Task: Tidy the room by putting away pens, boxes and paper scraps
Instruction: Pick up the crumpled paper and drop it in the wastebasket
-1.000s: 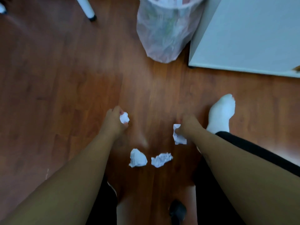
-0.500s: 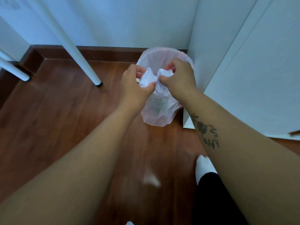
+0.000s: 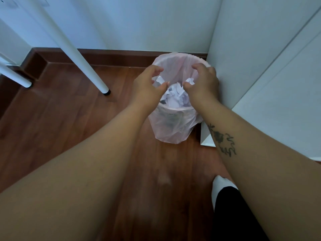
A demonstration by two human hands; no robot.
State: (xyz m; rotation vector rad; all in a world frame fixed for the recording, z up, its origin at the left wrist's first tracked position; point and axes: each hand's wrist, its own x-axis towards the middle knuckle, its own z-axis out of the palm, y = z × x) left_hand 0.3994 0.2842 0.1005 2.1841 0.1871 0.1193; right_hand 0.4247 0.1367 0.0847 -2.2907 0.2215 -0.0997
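Both hands hover over the mouth of the waste bin (image 3: 173, 126), fingers spread and curled, holding nothing. The left hand (image 3: 147, 84) is above the bin's left rim, the right hand (image 3: 202, 82) above its right rim, with a gap between them. Below that gap, crumpled white paper scraps (image 3: 175, 97) lie inside the bin, which is lined with a thin pinkish bag. The bin stands on the wooden floor (image 3: 60, 122), just beside a white cabinet (image 3: 260, 66) on its right. A white table leg (image 3: 81, 56) slants to the floor at left.

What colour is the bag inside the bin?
The bag is pale, see-through pink, seen best in the head view.
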